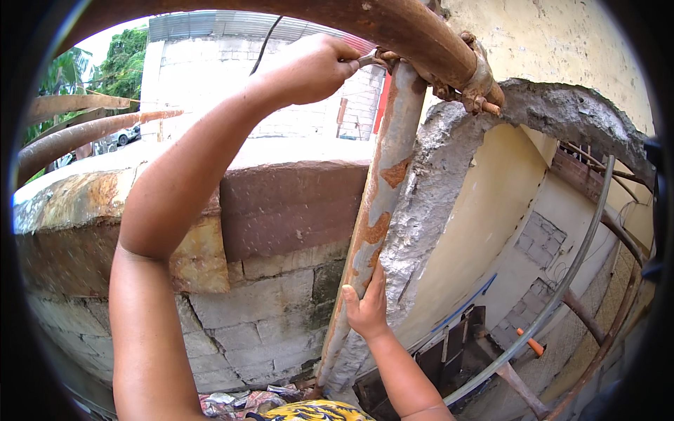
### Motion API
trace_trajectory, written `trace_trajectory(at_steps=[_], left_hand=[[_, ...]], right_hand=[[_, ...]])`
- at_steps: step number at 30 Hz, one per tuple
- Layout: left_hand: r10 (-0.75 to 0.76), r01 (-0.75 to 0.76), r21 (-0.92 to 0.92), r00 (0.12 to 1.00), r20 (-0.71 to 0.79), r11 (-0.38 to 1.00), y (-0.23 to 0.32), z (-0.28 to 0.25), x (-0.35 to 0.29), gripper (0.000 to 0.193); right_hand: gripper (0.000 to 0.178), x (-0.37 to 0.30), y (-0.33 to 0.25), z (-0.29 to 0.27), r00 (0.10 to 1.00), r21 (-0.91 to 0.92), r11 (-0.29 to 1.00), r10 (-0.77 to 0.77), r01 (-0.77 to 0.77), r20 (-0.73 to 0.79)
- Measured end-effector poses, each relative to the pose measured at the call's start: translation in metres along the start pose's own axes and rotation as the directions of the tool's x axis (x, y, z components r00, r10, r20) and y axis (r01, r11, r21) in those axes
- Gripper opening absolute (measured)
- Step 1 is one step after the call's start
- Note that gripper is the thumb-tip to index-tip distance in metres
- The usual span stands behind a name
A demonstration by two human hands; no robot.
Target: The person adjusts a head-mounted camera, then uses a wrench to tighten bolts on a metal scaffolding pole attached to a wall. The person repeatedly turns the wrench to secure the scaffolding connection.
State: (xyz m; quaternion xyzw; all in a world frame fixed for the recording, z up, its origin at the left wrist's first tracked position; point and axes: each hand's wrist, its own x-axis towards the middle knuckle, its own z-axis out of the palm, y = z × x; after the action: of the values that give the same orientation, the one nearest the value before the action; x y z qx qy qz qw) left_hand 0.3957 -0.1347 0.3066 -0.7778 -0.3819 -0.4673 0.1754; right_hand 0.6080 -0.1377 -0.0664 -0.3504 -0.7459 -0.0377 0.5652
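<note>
High up, my left hand point(319, 67) is closed round the handle of a wrench point(368, 59). The wrench's head meets a rusty clamp fitting point(387, 59) where an upright pipe meets a thick overhead pipe. That upright scaffold pipe point(393, 161) is grey with patches of rust and leans slightly. Lower down, my right hand point(368, 305) grips it, the thumb on the near left side and the fingers along its right side. Further right on the rusty overhead pipe point(414, 35) sits another rusted clamp point(481, 77) with a bolt sticking out.
Broken concrete point(435, 182) edges a large wall opening just right of the pipe. A block wall point(260, 309) with a brown ledge point(295, 203) stands to the left. Beyond the opening are a curved grey pipe point(562, 288), an orange object point(531, 342) and rusty tubes. Crumpled sheeting point(242, 401) lies below.
</note>
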Motion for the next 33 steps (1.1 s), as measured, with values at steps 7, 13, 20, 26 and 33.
trace_trajectory(at_steps=[7,13,20,26,33], left_hand=[[-0.172,-0.049,-0.593,0.935,-0.309,0.803,-0.03,0.082,-0.014,0.037],[-0.287,-0.13,-0.975,0.941,-0.179,0.18,-0.01,0.128,-0.014,0.036],[-0.245,-0.191,-0.941,0.962,-0.123,-0.279,-0.006,0.154,0.013,0.031],[-0.279,-0.303,-0.952,0.919,-0.278,-0.051,-0.004,0.166,0.013,0.033],[-0.19,0.093,-0.489,0.97,-0.152,0.867,-0.011,0.103,-0.005,0.029]], right_hand=[[0.085,0.002,-0.001,0.003,1.0,0.013,1.0,-0.012,0.012,0.003],[0.087,-0.005,0.002,0.006,0.999,0.006,1.0,0.024,-0.024,0.047],[0.085,-0.003,0.001,0.009,0.999,-0.004,1.0,0.022,-0.021,0.04],[0.09,0.003,-0.006,0.003,0.997,0.04,0.998,0.045,-0.047,0.057],[0.086,-0.002,-0.006,-0.004,0.989,0.016,0.993,0.119,-0.121,0.084]])
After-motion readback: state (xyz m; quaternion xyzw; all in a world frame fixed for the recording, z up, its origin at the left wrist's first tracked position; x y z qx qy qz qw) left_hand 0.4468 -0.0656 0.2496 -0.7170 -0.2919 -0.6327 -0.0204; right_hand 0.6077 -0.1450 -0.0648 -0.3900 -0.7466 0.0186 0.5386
